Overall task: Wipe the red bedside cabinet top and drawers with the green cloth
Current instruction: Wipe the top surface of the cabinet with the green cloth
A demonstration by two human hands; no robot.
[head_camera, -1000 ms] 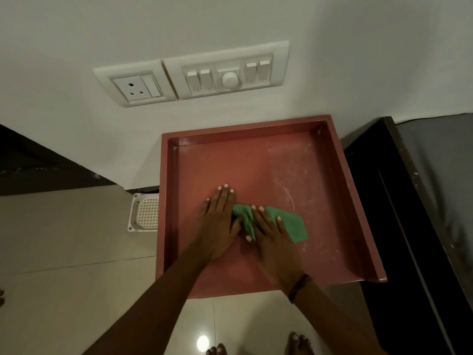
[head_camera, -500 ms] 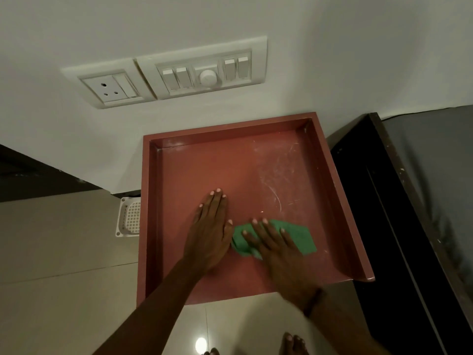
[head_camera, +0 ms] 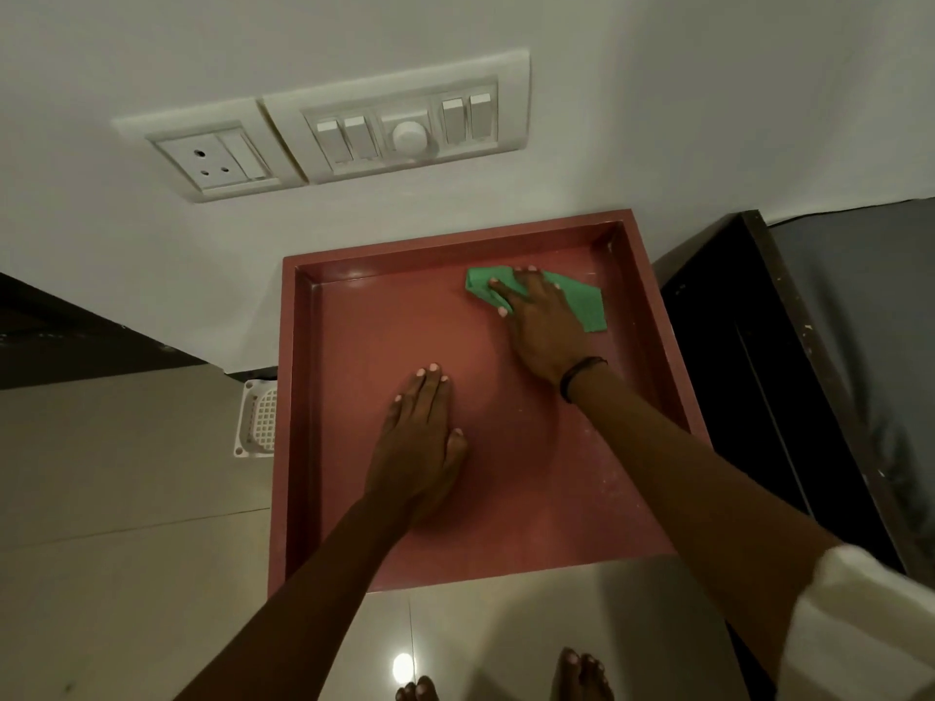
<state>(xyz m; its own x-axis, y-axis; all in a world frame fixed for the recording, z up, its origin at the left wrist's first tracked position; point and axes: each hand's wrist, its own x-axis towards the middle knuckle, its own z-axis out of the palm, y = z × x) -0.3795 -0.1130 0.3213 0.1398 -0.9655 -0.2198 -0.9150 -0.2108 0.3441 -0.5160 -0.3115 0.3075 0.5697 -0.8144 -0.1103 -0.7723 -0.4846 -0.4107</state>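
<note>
This was a bedroom in a home. A red cabinet (head_camera: 455, 240) with a raised rim stood against a plain white wall (head_camera: 708, 93), just beside a bed: a dark wooden frame (head_camera: 789, 346) carrying a grey mattress (head_camera: 870, 306). Above the cabinet the wall bore a household socket (head_camera: 212, 159) and a switch panel (head_camera: 405, 129) with rocker switches and a round dial (head_camera: 409, 136). The floor (head_camera: 126, 498) was glossy beige tile, and the person stood on it with bare feet (head_camera: 582, 675).

Head view, steeply down over cabinet (head_camera: 384, 321)
</note>
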